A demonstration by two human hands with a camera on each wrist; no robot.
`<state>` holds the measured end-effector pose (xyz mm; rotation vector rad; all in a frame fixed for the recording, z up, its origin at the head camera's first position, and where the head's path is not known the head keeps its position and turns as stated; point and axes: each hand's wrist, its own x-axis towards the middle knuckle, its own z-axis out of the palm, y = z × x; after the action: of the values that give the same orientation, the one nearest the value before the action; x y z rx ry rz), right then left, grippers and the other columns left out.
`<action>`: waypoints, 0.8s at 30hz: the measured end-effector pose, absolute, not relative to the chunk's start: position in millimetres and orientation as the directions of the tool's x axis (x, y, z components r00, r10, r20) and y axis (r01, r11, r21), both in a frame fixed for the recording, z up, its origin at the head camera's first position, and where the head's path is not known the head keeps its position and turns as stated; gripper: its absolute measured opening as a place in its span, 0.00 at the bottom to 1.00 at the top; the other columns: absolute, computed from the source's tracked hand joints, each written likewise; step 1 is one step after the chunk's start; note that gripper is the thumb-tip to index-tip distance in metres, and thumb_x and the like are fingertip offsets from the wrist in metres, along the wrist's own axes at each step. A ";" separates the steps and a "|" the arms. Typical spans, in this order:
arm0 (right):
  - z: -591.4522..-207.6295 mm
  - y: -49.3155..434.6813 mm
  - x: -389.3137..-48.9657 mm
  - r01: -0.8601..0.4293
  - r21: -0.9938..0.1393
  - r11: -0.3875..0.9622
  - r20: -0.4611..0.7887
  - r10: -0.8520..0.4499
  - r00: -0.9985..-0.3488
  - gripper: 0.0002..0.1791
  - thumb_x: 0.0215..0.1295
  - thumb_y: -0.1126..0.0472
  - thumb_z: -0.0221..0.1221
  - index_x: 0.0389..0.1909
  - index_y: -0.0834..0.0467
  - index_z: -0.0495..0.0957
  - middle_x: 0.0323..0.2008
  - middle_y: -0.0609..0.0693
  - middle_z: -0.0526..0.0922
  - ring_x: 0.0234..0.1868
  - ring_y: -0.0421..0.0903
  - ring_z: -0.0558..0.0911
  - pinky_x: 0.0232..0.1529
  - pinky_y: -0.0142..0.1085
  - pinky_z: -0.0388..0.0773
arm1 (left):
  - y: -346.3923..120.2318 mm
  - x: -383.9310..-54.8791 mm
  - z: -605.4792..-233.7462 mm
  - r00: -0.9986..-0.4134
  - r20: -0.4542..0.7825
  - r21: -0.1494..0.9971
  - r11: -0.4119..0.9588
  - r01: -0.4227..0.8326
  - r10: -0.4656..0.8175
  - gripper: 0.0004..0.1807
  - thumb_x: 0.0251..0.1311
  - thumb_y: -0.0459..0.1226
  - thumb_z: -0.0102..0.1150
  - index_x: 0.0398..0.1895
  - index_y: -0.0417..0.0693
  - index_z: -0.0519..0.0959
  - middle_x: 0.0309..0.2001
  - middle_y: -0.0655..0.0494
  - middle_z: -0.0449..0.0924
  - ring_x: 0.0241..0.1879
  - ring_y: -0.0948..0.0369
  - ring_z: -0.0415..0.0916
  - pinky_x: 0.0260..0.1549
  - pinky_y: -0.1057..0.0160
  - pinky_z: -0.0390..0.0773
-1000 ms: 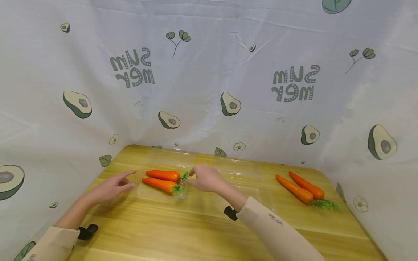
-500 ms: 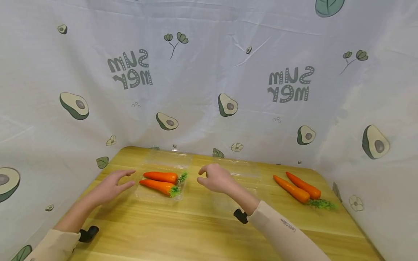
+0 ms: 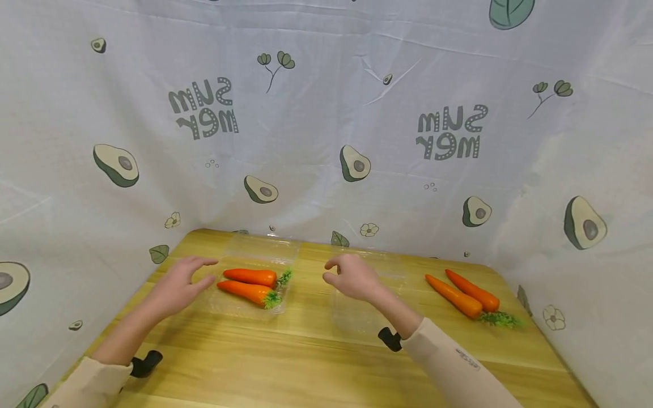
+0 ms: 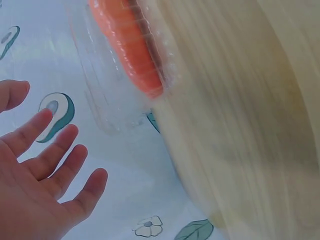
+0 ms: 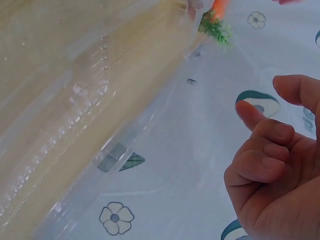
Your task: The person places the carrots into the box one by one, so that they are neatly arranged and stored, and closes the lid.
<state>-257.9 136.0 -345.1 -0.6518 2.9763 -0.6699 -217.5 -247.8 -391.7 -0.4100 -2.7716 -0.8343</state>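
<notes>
Carrots [image 3: 244,290] lie in a clear box [image 3: 229,309], the left hand [image 3: 178,287] spread beside it. The right hand [image 3: 354,279], loosely bent, is near another box [image 3: 357,324]. Both hold nothing.

Avocado-print cloth [image 3: 306,113] with 2 mirrored "summer" prints [image 3: 446,145] hangs behind a wooden tabletop [image 3: 285,362].

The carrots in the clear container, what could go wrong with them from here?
Their leafy tops lie by the edge of their container; closing the open lid might pinch them. The right hand hovers near the other container, whose clear plastic is hard to see, so a low sweep could nudge it.
</notes>
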 end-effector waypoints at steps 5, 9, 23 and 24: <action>-345.1 147.4 -258.4 -0.366 -0.409 0.836 0.073 -0.370 -0.926 0.16 0.69 0.54 0.60 0.52 0.56 0.85 0.12 0.44 0.65 0.17 0.40 0.59 0.22 0.34 0.57 | -238.0 -215.9 -388.2 -0.932 0.299 0.493 0.804 0.333 0.203 0.24 0.72 0.48 0.57 0.65 0.47 0.76 0.65 0.38 0.72 0.66 0.37 0.65 0.60 0.31 0.65; -344.8 155.9 -258.5 -0.348 -0.420 0.838 0.078 -0.349 -0.934 0.16 0.69 0.54 0.60 0.52 0.56 0.85 0.17 0.44 0.70 0.18 0.41 0.61 0.23 0.34 0.58 | -228.6 -212.6 -383.8 -0.924 0.317 0.491 0.796 0.354 0.216 0.22 0.71 0.45 0.58 0.64 0.48 0.77 0.64 0.41 0.74 0.66 0.38 0.66 0.60 0.31 0.66; -342.7 183.6 -259.9 -0.324 -0.404 0.855 0.102 -0.309 -0.945 0.16 0.68 0.55 0.60 0.51 0.58 0.85 0.25 0.47 0.77 0.25 0.43 0.71 0.26 0.36 0.66 | -191.9 -202.8 -369.3 -0.873 0.404 0.476 0.752 0.457 0.275 0.19 0.68 0.41 0.61 0.60 0.50 0.80 0.62 0.48 0.79 0.66 0.42 0.70 0.61 0.36 0.70; -342.8 185.5 -259.8 -0.316 -0.405 0.858 0.099 -0.303 -0.948 0.16 0.68 0.55 0.60 0.51 0.58 0.85 0.25 0.47 0.77 0.25 0.44 0.71 0.26 0.36 0.66 | -188.8 -202.4 -368.6 -0.871 0.405 0.477 0.749 0.460 0.277 0.18 0.68 0.42 0.61 0.60 0.50 0.80 0.62 0.49 0.79 0.66 0.42 0.71 0.61 0.36 0.70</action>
<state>-259.8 185.5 -342.8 -0.5096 3.0590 -0.6754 -202.4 -188.8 -368.6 -0.5727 -2.6394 -0.8381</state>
